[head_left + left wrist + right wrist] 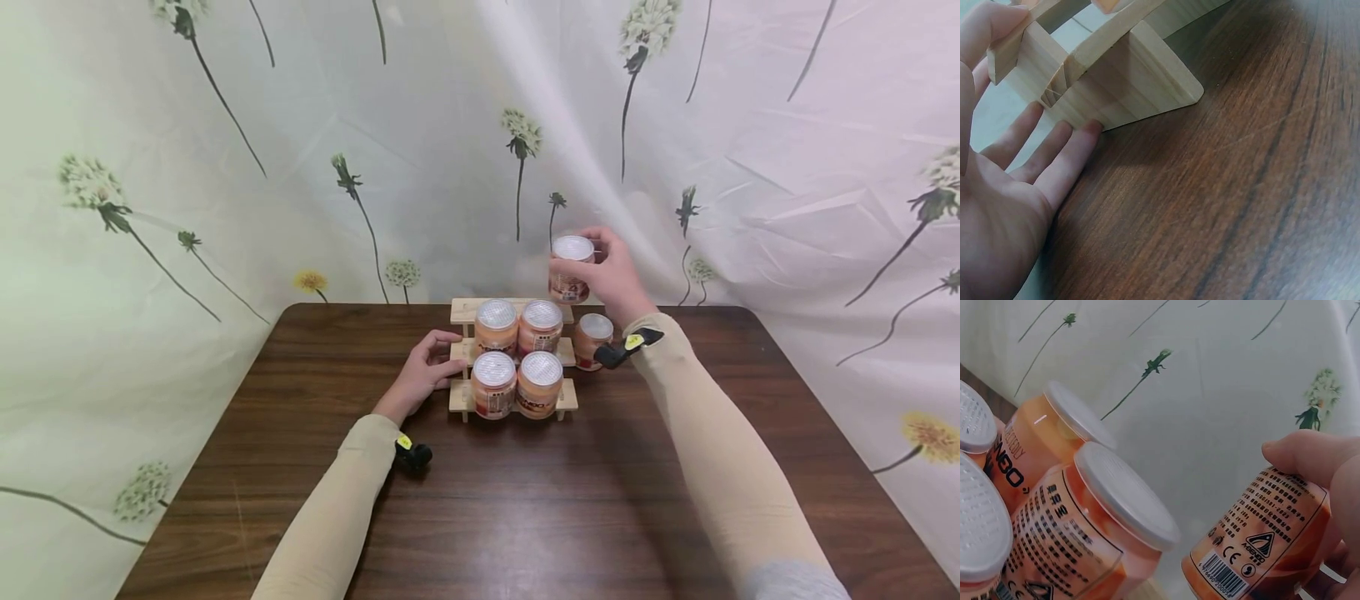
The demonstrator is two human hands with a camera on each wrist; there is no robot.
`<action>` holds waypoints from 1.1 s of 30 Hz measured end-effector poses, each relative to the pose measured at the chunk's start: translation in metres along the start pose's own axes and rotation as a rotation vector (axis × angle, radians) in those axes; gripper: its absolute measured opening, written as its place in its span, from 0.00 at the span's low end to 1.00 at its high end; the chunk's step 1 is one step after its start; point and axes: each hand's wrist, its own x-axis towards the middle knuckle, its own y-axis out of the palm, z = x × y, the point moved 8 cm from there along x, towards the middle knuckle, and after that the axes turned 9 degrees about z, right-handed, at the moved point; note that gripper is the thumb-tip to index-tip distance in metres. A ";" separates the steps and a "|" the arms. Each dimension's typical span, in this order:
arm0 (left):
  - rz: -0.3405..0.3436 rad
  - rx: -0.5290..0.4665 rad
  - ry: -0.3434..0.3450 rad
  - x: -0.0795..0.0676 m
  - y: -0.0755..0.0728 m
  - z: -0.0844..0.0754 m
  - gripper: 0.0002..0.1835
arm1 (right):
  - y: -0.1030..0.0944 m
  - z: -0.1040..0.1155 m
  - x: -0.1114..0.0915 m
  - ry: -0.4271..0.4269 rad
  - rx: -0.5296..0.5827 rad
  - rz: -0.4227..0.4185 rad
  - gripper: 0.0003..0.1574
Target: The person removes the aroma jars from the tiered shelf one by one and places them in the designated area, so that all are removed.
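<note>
My right hand [618, 279] holds a small orange jar [568, 289] with a whitish lid above the back right of a stepped wooden rack [459, 398]. In the right wrist view, printed text and a barcode show on the held jar [1260, 534]. Two similar jars [497, 327] stand on the rack's middle step, and two more jars [494, 390] on its front step. With fingers extended, my left hand [422, 375] touches the rack's left side. In the left wrist view, fingertips [1035, 111] rest against the wooden side panel [1129, 81].
Another jar [595, 333] stands right of the rack, partly behind my right wrist. The rack's top step [463, 310] is bare at its left end. Behind the dark wooden table [315, 467] hangs a flower-printed sheet [435, 150].
</note>
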 end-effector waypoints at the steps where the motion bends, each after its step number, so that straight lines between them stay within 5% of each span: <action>1: 0.000 -0.001 0.001 0.000 0.000 0.000 0.25 | -0.003 -0.001 -0.001 -0.001 0.004 -0.004 0.34; 33: -0.011 0.003 0.001 0.000 0.001 -0.001 0.24 | -0.080 -0.057 -0.038 0.097 -0.045 -0.095 0.33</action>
